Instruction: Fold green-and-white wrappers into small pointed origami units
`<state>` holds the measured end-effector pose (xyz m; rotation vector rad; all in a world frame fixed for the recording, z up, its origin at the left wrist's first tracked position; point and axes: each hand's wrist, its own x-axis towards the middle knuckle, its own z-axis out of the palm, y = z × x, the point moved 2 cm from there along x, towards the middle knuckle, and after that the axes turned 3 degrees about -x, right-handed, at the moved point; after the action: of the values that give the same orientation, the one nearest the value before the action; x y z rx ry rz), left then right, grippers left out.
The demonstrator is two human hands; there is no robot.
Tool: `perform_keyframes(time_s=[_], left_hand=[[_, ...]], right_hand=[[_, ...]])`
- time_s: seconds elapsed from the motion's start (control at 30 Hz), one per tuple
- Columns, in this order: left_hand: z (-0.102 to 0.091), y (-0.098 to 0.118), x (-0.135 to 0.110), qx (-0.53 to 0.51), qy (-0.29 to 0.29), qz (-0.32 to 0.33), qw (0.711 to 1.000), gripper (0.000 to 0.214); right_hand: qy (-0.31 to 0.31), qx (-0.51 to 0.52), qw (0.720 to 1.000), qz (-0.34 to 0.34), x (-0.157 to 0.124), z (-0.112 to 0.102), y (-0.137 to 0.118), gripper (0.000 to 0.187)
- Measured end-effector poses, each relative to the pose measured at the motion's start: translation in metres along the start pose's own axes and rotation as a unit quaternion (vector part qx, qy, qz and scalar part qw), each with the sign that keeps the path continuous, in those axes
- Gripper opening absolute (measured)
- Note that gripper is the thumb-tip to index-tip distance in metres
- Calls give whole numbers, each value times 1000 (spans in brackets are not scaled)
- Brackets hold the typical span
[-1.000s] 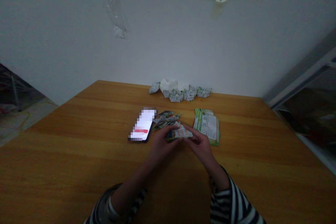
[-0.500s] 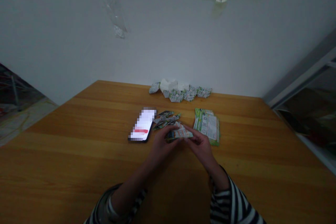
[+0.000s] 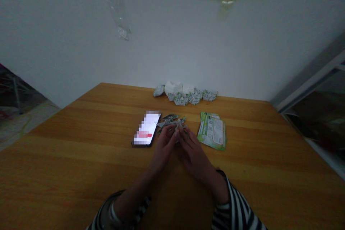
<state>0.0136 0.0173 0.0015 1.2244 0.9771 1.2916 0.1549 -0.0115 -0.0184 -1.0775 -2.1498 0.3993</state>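
My left hand [image 3: 164,148] and my right hand [image 3: 194,153] meet over the middle of the table, fingertips close together. Pinched between them is a small folded printed paper [image 3: 179,125], mostly covered by the fingers. Just beyond the fingertips lie several flat folded paper pieces [image 3: 170,117], partly hidden by my hands. To the right of my right hand sits a loose stack of green and white printed leaflets [image 3: 214,133].
A phone [image 3: 146,129] with a lit screen lies left of the folded pieces. Along the back edge of the wooden table [image 3: 81,129], against the wall, stand several folded paper shapes [image 3: 181,98] and some white crumpled-looking paper [image 3: 173,87].
The paper in my hands has gone from lying broad and visible to being pressed small between my fingers. My right hand has shifted left, closer to my left hand.
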Motion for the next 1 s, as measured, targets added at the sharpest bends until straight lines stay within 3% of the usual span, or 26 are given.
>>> perform_keyframes(time_s=[0.07,0.17,0.27,0.33,0.4,0.53,0.73,0.87,1.0], left_hand=[[-5,-4,3,-40,32,-27,998,48],[-12,-10,7,-28,48,-65,996,51],[-12,-13,7,-16,9,-69,997,48],[-9,-13,5,-3,-4,-54,999,45],[-5,-10,2,28,-15,-36,999,41],[2,-7,-2,66,-35,-18,997,29],[4,-9,-3,64,-84,-22,994,18],[5,-6,-5,82,-110,-15,990,17],[6,-1,-7,95,-124,-5,988,20]], right_hand=[[-10,-25,1000,-15,1,1,-3,68],[59,47,997,-13,1,-5,-5,49],[193,148,966,88,-2,-13,0,29],[236,211,933,171,-3,-12,5,25],[217,292,905,221,-3,-7,9,33],[166,398,868,247,0,6,11,43],[159,399,873,230,-1,2,8,55],[154,366,889,226,-2,-1,9,41],[166,369,884,234,-1,-2,14,34]])
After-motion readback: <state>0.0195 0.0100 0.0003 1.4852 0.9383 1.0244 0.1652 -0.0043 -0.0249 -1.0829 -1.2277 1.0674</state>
